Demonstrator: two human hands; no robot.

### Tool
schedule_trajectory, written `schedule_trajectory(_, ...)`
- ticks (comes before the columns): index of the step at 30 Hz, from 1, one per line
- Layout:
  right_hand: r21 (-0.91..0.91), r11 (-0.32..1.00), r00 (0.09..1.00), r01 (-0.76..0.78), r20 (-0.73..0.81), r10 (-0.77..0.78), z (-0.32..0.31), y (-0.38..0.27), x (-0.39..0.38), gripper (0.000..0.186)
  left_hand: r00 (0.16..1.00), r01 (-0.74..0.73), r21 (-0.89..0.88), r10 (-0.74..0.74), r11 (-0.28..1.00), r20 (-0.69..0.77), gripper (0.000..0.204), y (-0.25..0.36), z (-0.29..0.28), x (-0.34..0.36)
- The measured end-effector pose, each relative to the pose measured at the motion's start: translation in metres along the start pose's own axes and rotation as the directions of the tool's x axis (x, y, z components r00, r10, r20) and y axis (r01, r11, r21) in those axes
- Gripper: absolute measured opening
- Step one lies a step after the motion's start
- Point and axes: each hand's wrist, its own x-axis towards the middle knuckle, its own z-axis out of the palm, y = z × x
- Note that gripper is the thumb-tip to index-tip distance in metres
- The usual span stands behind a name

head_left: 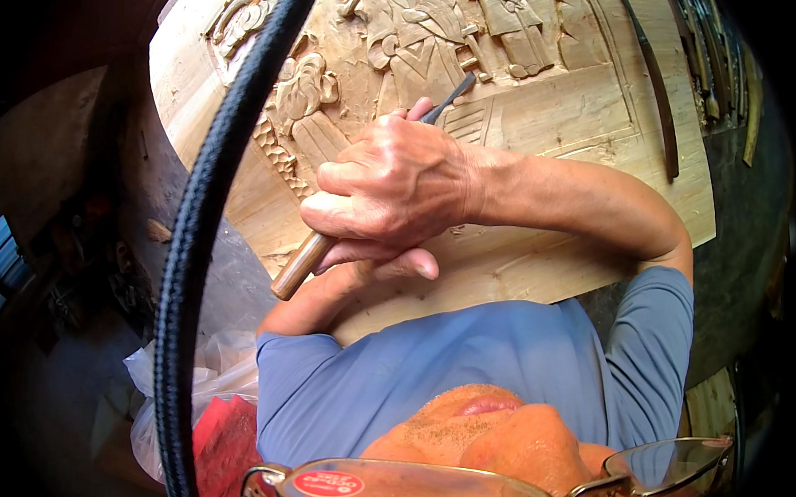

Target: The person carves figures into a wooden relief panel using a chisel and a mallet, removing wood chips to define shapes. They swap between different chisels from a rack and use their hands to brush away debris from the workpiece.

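Note:
My right hand [392, 173] is wrapped round a wood-carving chisel [298, 269]. The brown wooden handle sticks out at the lower left of the fist. Its dark steel blade slants up to the right, with the tip at the relief near a carved figure's lower edge. My left hand [406, 265] lies beneath the right one; its thumb shows, stretched to the right, while its fingers are hidden. Both hands are over a pale wooden panel [540, 255] carved with figures, robes and scale-like texture. Whether the left hand touches the chisel cannot be seen.
A long dark curved strip [658, 91] lies across the panel's right side. Several carving tools [712, 62] lie in a row at the far right. A black braided cable [188, 266] crosses the view on the left. Clear plastic bag [146, 415] and red material [225, 445] are at lower left.

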Motion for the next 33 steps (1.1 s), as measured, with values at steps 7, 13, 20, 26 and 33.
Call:
schedule_trajectory(7,-0.03,0.999,1.0,0.027,0.009,-0.027,0.001,0.002,0.0,0.05,0.996,0.077,-0.007,-0.077,0.997,-0.036,0.099,0.003,-0.001,-0.004)
schedule_trajectory(13,-0.034,0.998,0.998,0.059,-0.001,-0.059,0.009,0.005,-0.004,0.048,0.989,0.131,-0.017,-0.132,0.991,-0.072,0.095,0.006,0.0,-0.008)
schedule_trajectory(20,-0.063,0.998,0.999,0.023,0.046,-0.02,0.007,0.007,-0.005,0.047,0.99,0.127,0.033,-0.129,0.991,0.055,0.091,-0.015,-0.018,-0.001)
schedule_trajectory(26,-0.093,0.996,1.0,0.006,-0.027,-0.008,0.016,0.014,0.003,0.036,0.939,-0.206,-0.07,0.217,0.976,0.268,0.084,-0.056,-0.051,0.019)
schedule_trajectory(33,-0.24,0.954,0.98,0.179,-0.039,-0.193,0.018,-0.006,-0.001,0.031,0.996,-0.049,-0.003,0.049,0.999,0.077,0.104,-0.011,-0.023,-0.017)
